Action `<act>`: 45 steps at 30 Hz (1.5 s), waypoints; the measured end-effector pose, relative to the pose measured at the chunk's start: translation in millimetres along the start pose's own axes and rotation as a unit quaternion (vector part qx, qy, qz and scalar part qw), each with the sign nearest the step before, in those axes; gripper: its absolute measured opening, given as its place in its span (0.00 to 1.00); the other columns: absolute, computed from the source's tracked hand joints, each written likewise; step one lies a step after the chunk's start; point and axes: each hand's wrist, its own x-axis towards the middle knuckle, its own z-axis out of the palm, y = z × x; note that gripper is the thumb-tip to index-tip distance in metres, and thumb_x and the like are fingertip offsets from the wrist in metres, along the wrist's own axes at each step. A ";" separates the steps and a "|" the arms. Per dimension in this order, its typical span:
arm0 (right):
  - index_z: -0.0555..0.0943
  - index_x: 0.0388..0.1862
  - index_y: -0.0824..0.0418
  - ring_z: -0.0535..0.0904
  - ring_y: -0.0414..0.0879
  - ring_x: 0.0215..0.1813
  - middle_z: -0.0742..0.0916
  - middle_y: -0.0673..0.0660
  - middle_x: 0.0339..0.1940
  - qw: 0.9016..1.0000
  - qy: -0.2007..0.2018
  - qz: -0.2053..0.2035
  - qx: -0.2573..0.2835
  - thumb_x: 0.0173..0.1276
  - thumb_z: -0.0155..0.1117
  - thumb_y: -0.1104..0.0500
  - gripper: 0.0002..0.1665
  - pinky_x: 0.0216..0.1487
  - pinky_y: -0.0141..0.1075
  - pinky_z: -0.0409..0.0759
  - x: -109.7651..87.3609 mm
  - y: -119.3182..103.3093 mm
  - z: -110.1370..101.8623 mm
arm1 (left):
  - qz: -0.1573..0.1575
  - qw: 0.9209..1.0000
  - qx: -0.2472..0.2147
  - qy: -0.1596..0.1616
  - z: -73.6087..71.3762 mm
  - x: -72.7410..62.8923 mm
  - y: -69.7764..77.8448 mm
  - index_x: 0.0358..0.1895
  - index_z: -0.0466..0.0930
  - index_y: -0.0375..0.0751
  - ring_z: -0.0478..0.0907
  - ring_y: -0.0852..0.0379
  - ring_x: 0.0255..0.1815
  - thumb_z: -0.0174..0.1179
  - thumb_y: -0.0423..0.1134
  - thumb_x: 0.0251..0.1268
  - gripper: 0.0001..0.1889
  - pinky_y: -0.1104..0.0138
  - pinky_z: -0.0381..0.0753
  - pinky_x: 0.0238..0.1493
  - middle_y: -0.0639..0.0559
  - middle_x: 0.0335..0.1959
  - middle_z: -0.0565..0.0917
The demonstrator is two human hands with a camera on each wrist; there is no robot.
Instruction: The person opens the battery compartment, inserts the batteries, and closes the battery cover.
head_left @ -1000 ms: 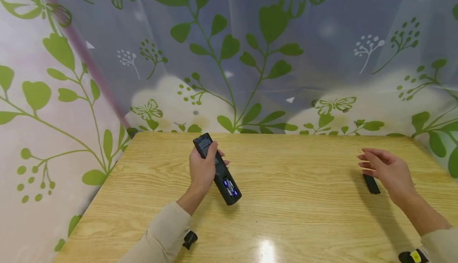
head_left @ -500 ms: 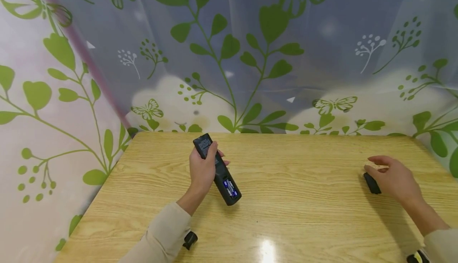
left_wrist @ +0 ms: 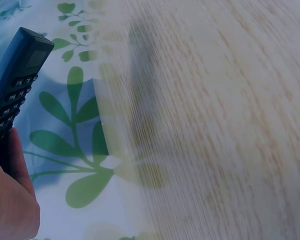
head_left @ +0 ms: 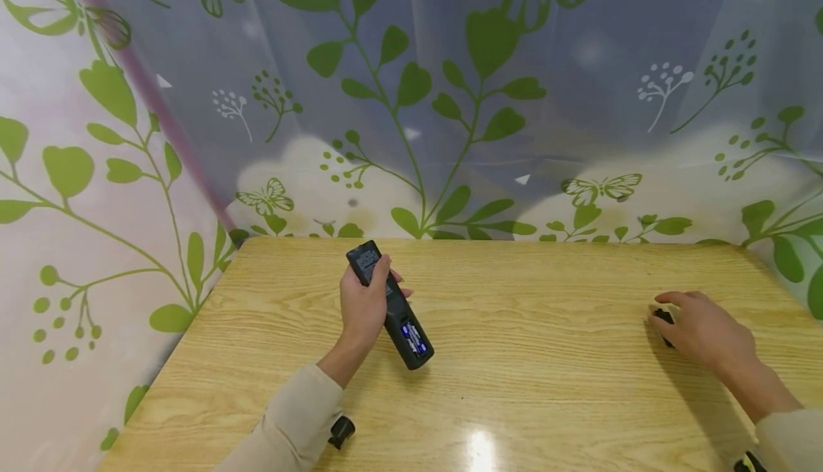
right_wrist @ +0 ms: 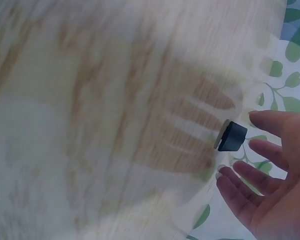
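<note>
My left hand (head_left: 364, 304) grips a black remote control (head_left: 400, 315), back side up, thumb across it. The open compartment at its near end shows blue-and-white batteries (head_left: 414, 338). The remote's button side (left_wrist: 14, 95) shows in the left wrist view, above the left hand (left_wrist: 12, 205). At the right, a small black battery cover (head_left: 665, 317) lies on the table, partly hidden by my right hand (head_left: 710, 333). In the right wrist view, that hand's spread fingers (right_wrist: 267, 151) reach around the cover (right_wrist: 233, 136), with gaps between fingertips and cover.
The wood-grain table (head_left: 527, 358) reaches back to a curtain (head_left: 450, 136) printed with leaves and butterflies. Another patterned sheet (head_left: 116, 208) hangs along the left side. Black camera mounts (head_left: 341, 431) sit at the wrists.
My right hand has come down over the battery cover, with thumb and forefinger now on either side of it. The left hand and the remote control have stayed in place.
</note>
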 end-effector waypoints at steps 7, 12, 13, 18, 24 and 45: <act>0.72 0.58 0.75 0.65 0.78 0.55 0.75 0.80 0.53 1.000 -0.008 -0.009 -0.014 0.69 0.58 0.49 0.32 0.45 0.68 0.71 2.2 -0.3 2.0 | -0.001 1.000 0.004 -0.003 -0.9 -1.3 0.9 0.47 0.70 0.34 0.83 0.49 0.21 0.54 0.44 0.72 0.14 0.50 0.85 0.33 0.39 0.30 0.79; 0.74 0.55 0.76 0.68 0.77 0.53 0.77 0.78 0.50 1.000 -0.006 -0.020 -0.011 0.68 0.58 0.54 0.28 0.46 0.67 0.71 2.4 -1.6 3.3 | 0.002 1.000 0.006 -0.005 -1.5 -1.1 -0.3 0.47 0.70 0.35 0.83 0.49 0.21 0.54 0.43 0.72 0.13 0.51 0.85 0.33 0.38 0.30 0.78; 0.74 0.55 0.76 0.68 0.76 0.53 0.77 0.78 0.50 1.000 -0.005 -0.023 -0.012 0.68 0.58 0.55 0.27 0.46 0.66 0.71 2.6 -2.0 3.3 | 0.004 1.000 0.006 -0.005 -1.6 -1.1 -0.6 0.47 0.70 0.34 0.83 0.49 0.21 0.54 0.43 0.72 0.13 0.52 0.86 0.33 0.38 0.30 0.78; 0.76 0.52 0.77 0.74 0.71 0.46 0.77 0.78 0.47 0.999 -0.007 -0.032 -0.015 0.68 0.58 0.60 0.22 0.42 0.61 0.76 3.9 -3.6 1.2 | 0.009 1.000 0.008 -0.009 -1.5 -1.4 -1.1 0.47 0.69 0.34 0.83 0.49 0.22 0.53 0.43 0.73 0.14 0.56 0.86 0.31 0.38 0.30 0.78; 0.77 0.50 0.78 0.75 0.72 0.46 0.78 0.78 0.45 0.999 -0.008 -0.036 -0.017 0.67 0.58 0.62 0.20 0.41 0.60 0.76 4.8 -5.4 0.8 | 0.009 1.000 0.014 -0.007 -1.3 -1.5 -0.6 0.47 0.69 0.34 0.83 0.49 0.22 0.53 0.43 0.73 0.13 0.56 0.86 0.31 0.38 0.30 0.79; 0.74 0.55 0.78 0.81 0.62 0.40 0.79 0.76 0.48 0.993 0.026 -0.057 0.102 0.69 0.60 0.61 0.24 0.27 0.42 0.82 3.6 -51.2 9.2 | -0.004 1.000 0.006 -0.001 4.2 -0.6 1.6 0.47 0.70 0.33 0.83 0.47 0.21 0.54 0.43 0.72 0.14 0.56 0.86 0.31 0.37 0.29 0.79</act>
